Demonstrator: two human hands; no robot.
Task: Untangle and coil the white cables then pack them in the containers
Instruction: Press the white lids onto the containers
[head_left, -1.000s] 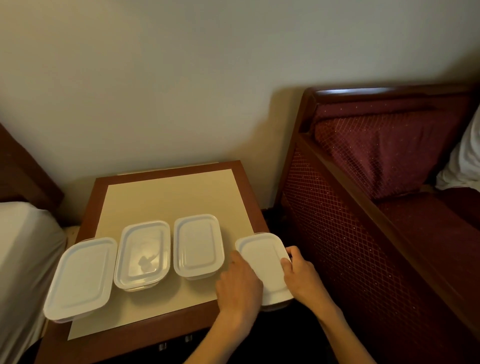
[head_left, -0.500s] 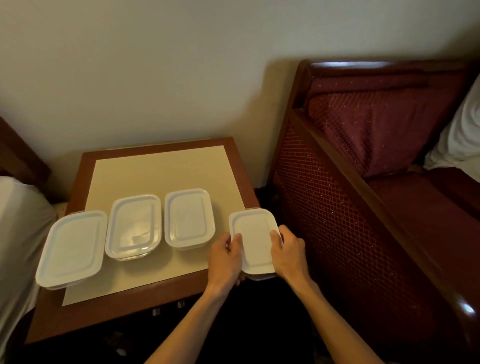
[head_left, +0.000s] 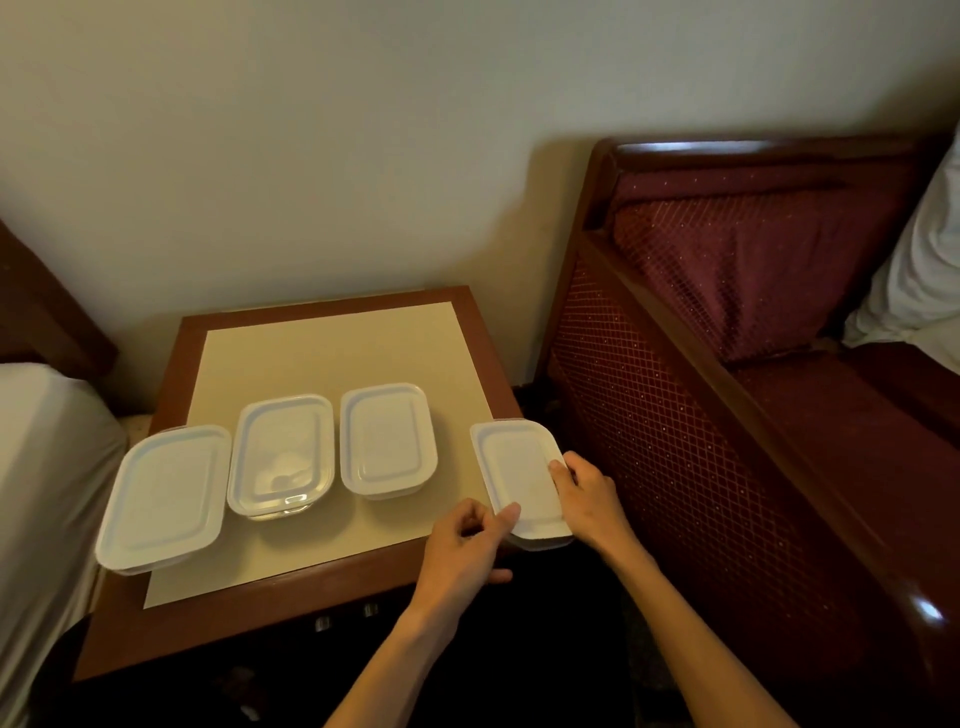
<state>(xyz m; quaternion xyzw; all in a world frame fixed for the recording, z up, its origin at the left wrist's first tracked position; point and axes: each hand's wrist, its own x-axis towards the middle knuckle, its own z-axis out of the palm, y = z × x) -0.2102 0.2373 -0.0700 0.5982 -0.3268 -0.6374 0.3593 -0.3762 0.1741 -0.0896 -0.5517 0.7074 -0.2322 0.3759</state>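
Observation:
Four lidded white containers stand in a row on the small wooden table (head_left: 171, 364). The rightmost container (head_left: 514, 467) sits at the table's front right corner and overhangs the edge. My right hand (head_left: 587, 499) grips its right side, thumb on the lid. My left hand (head_left: 462, 545) is at its near left corner, one fingertip touching the lid's edge and the other fingers loosely curled. The other containers are the far left one (head_left: 163, 493), the second one (head_left: 283, 454) and the third one (head_left: 387, 439). No loose white cable shows; a pale shape shows faintly through the second lid.
A beige mat (head_left: 332, 353) covers the tabletop. A dark red upholstered bench (head_left: 727, 364) with a wooden frame stands close on the right, holding a white pillow (head_left: 924, 280). White bedding (head_left: 36, 467) lies on the left. The wall is right behind the table.
My left hand has come off the rightmost container's left side and drawn back to its near corner. The right hand still holds the right side. The view shifted slightly.

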